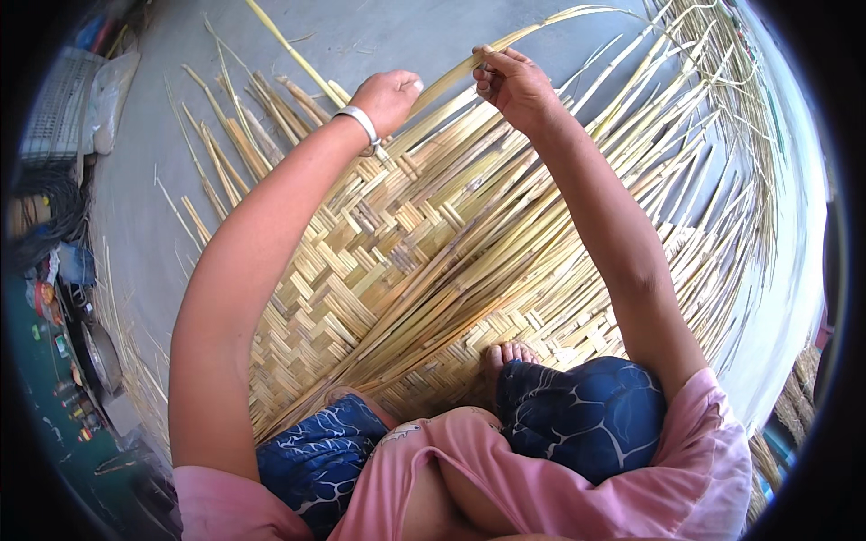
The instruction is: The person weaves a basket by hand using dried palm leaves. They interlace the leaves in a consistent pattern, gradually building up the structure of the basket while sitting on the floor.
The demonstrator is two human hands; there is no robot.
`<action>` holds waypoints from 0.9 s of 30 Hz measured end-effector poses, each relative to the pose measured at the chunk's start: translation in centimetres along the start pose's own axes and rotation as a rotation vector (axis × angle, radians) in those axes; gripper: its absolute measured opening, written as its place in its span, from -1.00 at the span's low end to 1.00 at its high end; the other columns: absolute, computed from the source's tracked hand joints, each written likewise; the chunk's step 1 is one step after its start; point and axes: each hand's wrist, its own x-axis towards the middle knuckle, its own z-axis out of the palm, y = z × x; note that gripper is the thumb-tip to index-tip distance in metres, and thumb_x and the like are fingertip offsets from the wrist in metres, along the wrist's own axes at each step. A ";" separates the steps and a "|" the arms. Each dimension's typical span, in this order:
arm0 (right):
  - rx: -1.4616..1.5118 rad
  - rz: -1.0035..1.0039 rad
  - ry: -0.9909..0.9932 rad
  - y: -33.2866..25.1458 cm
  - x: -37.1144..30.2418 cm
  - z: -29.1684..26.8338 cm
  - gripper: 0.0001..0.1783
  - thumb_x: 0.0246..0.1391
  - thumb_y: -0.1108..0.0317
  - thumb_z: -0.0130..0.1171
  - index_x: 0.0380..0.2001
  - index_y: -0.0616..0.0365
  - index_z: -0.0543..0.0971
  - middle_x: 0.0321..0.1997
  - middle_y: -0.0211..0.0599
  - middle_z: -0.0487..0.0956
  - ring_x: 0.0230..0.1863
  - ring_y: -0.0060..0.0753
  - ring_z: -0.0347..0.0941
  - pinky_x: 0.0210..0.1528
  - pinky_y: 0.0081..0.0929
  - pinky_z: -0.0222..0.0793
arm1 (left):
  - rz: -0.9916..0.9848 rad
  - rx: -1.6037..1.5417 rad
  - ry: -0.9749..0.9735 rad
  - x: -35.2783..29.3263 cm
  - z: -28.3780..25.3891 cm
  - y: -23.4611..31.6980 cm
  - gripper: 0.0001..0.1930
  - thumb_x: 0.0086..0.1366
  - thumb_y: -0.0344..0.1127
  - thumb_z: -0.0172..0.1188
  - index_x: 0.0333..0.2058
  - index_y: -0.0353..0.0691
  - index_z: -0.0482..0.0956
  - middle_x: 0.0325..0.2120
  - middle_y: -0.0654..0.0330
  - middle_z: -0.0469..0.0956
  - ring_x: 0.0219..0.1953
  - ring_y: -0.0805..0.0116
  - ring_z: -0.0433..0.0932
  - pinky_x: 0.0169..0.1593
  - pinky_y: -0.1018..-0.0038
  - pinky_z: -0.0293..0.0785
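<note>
Head view: left hand (390, 99) grips a strip (447, 85), right hand (514, 87) pinches it! Both are at the mat (311, 311)'s far side.

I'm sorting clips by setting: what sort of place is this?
Possibly a home or small weaving workspace: a partly woven mat is spread across a smooth grey floor, with a pale crate-like container at the left.
</note>
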 end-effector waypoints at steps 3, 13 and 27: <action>0.033 -0.047 -0.060 -1.9 -0.9 -1.1 -0.86 0.11 0.36 0.12 -0.31 0.20 0.52 -0.43 -0.44 0.51 -0.42 -0.62 0.46 -0.39 -0.67 0.44 | -0.066 -0.270 -0.021 2.9 2.4 1.4 -0.68 0.31 -0.19 -0.05 -0.12 -0.27 0.51 -0.32 0.23 0.57 -0.29 0.47 0.50 -0.11 0.49 0.38; -0.065 -0.145 -0.061 -2.3 -2.1 -1.2 -0.83 0.12 0.29 0.12 -0.32 0.17 0.53 -0.38 -0.37 0.56 -0.32 -0.57 0.50 -0.25 -0.65 0.45 | -0.107 -0.155 0.073 2.8 3.1 7.2 -0.73 0.22 -0.21 -0.06 -0.33 -0.24 0.57 -0.51 0.22 0.52 -0.42 0.47 0.45 -0.31 0.49 0.34; -0.260 -0.553 -0.187 -1.1 -4.0 4.2 -0.78 0.18 0.26 0.03 -0.30 0.20 0.51 -0.35 -0.42 0.56 -0.22 -0.56 0.42 -0.12 -0.55 0.30 | -0.061 -0.547 0.317 5.1 1.5 2.0 -0.83 0.10 -0.37 0.01 -0.53 -0.30 0.55 -0.60 0.14 0.48 -0.50 0.34 0.41 -0.42 0.38 0.29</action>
